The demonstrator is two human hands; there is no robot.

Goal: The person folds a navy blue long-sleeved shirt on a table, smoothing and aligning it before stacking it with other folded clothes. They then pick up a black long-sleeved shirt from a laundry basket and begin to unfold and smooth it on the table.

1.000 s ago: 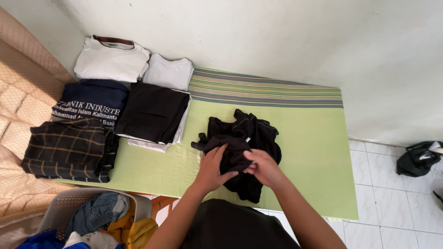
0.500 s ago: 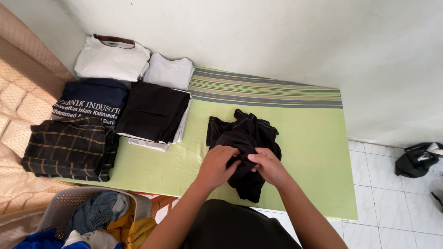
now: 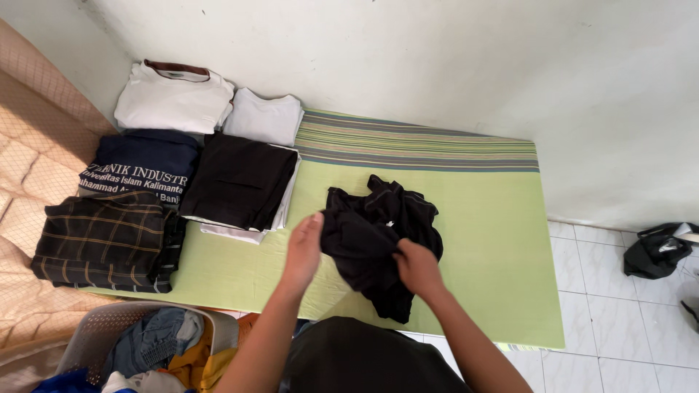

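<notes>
Basically, biggest item first: light green mattress pad with a striped band at its far end [image 3: 480, 240] lies flat on the white tiled floor [image 3: 619, 320], against the white wall [image 3: 437, 58]. To its left, a peach quilted mattress [image 3: 29, 182].

On the pad's left part, folded stacks: dark plaid shirt [image 3: 102, 241], navy shirt with white lettering [image 3: 142, 164], black folded garment [image 3: 240, 178] on top of white ones, white shirt with brown collar [image 3: 175, 94], plain white shirt [image 3: 263, 116] just beside it.

Near edge, lower left: grey plastic laundry basket [image 3: 98, 324] with mixed unfolded clothes [image 3: 167, 349]. Far right on the floor: black bag [image 3: 659, 251], well apart from the pad.

Mid-pad: crumpled black garment [image 3: 382, 229], partly lifted by both hands, the rest bunched on the pad.

Left hand [image 3: 304, 247]: fingers closed on the garment's left edge, pulling it sideways. Right hand [image 3: 416, 266]: pinched on the fabric at the garment's lower middle. Hands apart, cloth stretched between them.
</notes>
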